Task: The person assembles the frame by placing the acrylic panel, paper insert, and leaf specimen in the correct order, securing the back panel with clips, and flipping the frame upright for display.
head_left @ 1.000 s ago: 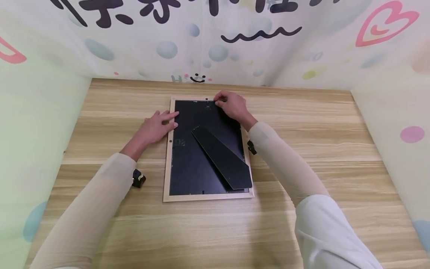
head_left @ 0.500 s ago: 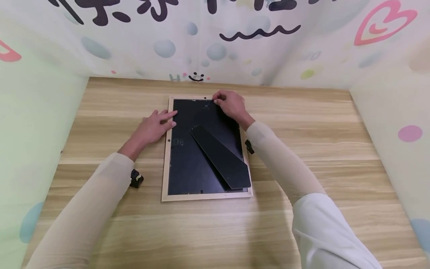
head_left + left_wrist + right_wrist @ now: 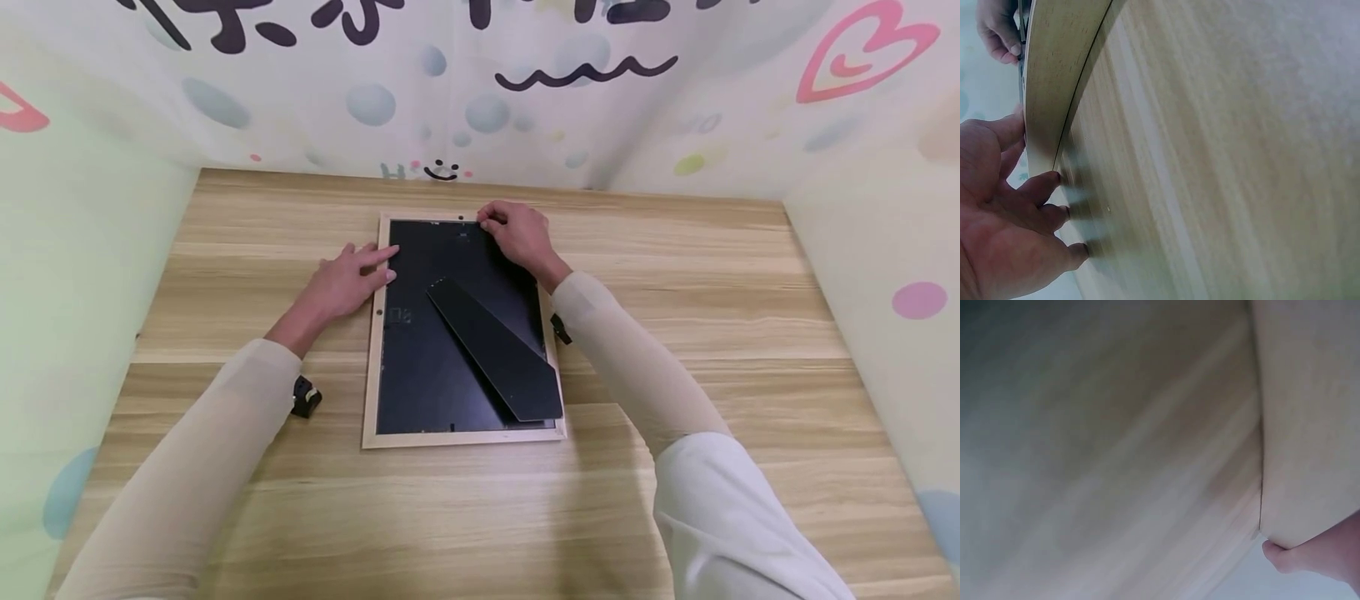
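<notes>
A picture frame (image 3: 371, 375) with a pale wooden border lies face down on the table, its black backboard (image 3: 408, 383) upward. A black stand leg (image 3: 498, 354) slants across that backboard. My left hand (image 3: 347, 282) rests on the frame's left border, thumb and forefinger reaching onto the board's edge. In the left wrist view, other fingertips (image 3: 1077, 253) of this hand touch the tabletop beside the frame. At the far border, my right hand (image 3: 522, 236) pinches the edge with bent thumb and forefinger; anything small between them is hidden. The right wrist view shows one finger (image 3: 1310, 556) at the frame's corner.
The wood-grain tabletop (image 3: 720, 283) surrounds the frame. Behind it stands a printed curtain-like wall (image 3: 300, 100), with pale walls at both sides. A small dark hole (image 3: 379, 312) shows in the left border. Black camera mounts (image 3: 306, 397) sit by the wrists.
</notes>
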The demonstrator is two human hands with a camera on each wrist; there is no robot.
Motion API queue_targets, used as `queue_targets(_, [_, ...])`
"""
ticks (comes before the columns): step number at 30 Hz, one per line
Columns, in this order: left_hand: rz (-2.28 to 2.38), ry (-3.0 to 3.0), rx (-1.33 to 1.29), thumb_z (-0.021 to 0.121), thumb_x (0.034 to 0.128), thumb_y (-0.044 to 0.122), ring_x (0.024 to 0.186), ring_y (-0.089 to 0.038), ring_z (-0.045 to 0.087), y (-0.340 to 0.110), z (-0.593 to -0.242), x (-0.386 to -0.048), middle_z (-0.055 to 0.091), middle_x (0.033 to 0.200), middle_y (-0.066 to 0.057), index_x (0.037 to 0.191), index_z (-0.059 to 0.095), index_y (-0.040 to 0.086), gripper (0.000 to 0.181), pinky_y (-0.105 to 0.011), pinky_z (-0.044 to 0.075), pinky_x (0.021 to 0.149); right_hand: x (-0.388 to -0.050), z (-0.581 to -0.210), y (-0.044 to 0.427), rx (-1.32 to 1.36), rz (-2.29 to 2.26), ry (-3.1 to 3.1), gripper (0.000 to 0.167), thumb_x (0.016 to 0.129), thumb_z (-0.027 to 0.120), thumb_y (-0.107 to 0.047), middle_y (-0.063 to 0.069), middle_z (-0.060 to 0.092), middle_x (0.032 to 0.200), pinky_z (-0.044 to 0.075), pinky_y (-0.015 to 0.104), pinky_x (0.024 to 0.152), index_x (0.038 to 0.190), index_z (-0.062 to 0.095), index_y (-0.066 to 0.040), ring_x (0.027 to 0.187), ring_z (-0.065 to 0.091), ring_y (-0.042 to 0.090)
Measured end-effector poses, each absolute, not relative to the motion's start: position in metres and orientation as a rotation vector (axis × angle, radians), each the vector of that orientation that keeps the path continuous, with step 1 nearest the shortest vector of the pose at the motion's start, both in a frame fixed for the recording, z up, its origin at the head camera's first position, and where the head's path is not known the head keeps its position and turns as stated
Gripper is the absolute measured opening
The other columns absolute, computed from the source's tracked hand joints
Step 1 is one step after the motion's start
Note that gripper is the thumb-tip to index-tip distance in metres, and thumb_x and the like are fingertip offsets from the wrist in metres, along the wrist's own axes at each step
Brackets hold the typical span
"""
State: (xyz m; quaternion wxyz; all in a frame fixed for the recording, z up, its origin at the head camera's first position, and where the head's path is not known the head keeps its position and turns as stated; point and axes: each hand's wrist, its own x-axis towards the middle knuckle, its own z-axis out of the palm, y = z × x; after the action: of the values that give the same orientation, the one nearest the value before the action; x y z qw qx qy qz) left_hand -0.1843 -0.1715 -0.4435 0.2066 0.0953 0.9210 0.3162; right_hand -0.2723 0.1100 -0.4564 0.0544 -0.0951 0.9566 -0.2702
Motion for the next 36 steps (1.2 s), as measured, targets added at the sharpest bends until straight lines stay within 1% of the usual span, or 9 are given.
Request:
queue_targets(5, [0.884,2.571,0.264,0.042,0.1038,0.039,0.148,-0.042,-0.001,-0.1695,-0.4426,-0.1837,0.015,0.162,-0.014,0.154,0.03,0.026,0.053,-0.066,-0.004,0.113,-0.2722,-0.4574,0.1123,-0.305,-0.81,2.931,0.018,0.1,0.055,-0.03,-0.007,0.07,0.116,0.028,0.051,0.107,0.108,0.07,-0.025,0.114,0.06,0.022])
queue_targets(16, [0.883,2.568,0.274,0.043,0.1041,0.036,0.148,-0.043,-0.001,-0.1659,-0.4409,-0.1826,0.016,0.161,-0.016,0.154,0.03,0.023,0.053,-0.067,-0.003,0.113,-0.2693,-0.4578,0.116,-0.33,-0.792,2.946,0.017,0.1,0.055,-0.029,-0.007,0.07,0.115,0.029,0.053,0.106,0.107,0.07,-0.024,0.112,0.06,0.023])
queue_targets(23, [0.879,2.571,0.286,0.042,0.1043,0.037,0.148,-0.044,0.0,-0.165,-0.4409,-0.1829,0.016,0.161,-0.016,0.154,0.03,0.023,0.053,-0.067,-0.003,0.113,-0.2687,-0.4567,0.1178,-0.333,-0.792,2.941,0.017,0.1,0.054,-0.029,-0.006,0.07,0.115,0.028,0.053,0.107,0.107,0.069,-0.024,0.113,0.06,0.023])
queue_targets(30, [0.877,2.565,0.282,0.041,0.1045,0.037,0.148,-0.043,-0.001,-0.1675,-0.4422,-0.1827,0.016,0.162,-0.016,0.154,0.029,0.023,0.053,-0.067,-0.003,0.113,-0.2694,-0.4571,0.1167,-0.338,-0.78,2.892,0.018,0.102,0.052,-0.031,-0.005,0.068,0.117,0.025,0.053,0.109,0.112,0.066,-0.025,0.114,0.058,0.024])
queue_targets(36, [0.877,2.564,0.289,0.041,0.1044,0.039,0.148,-0.044,-0.001,-0.1696,-0.4406,-0.1821,0.015,0.161,-0.017,0.155,0.028,0.023,0.054,-0.068,-0.004,0.112,-0.2706,-0.4555,0.1152,-0.331,-0.792,2.881,0.018,0.101,0.052,-0.03,-0.005,0.068,0.118,0.024,0.052,0.109,0.112,0.065,-0.026,0.117,0.058,0.024])
